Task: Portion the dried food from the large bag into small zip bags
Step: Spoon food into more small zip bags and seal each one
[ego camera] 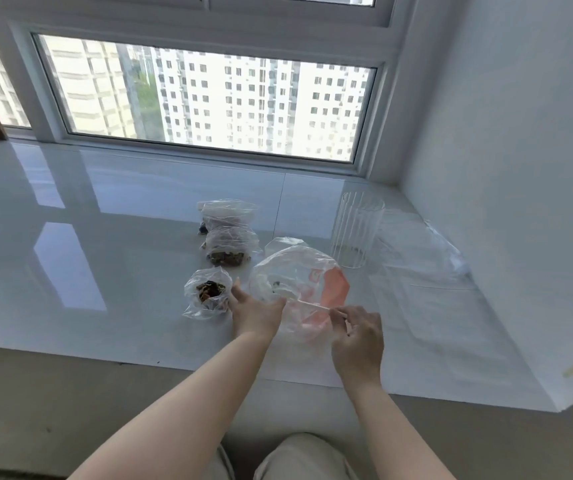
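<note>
holding the large bag open at frame centre

gripping the near rim of the large bag [299,282] with the left hand [255,311], fingers curled over the plastic edge. pinching the same rim further right with the right hand [357,336], thumb and fingers closed on a thin stretched strip of it. lying on the white sill [105,237] at centre, mouth gaping toward the camera, orange print showing on the right side, only a few dark scraps inside. sitting just left of the left hand, one small zip bag [207,292] with dried food [210,291], top open. resting behind it, toward the window, two more filled bags [229,233]. standing upper right of centre, a clear glass [356,230], with flat empty bags [423,258] beside it.
</note>
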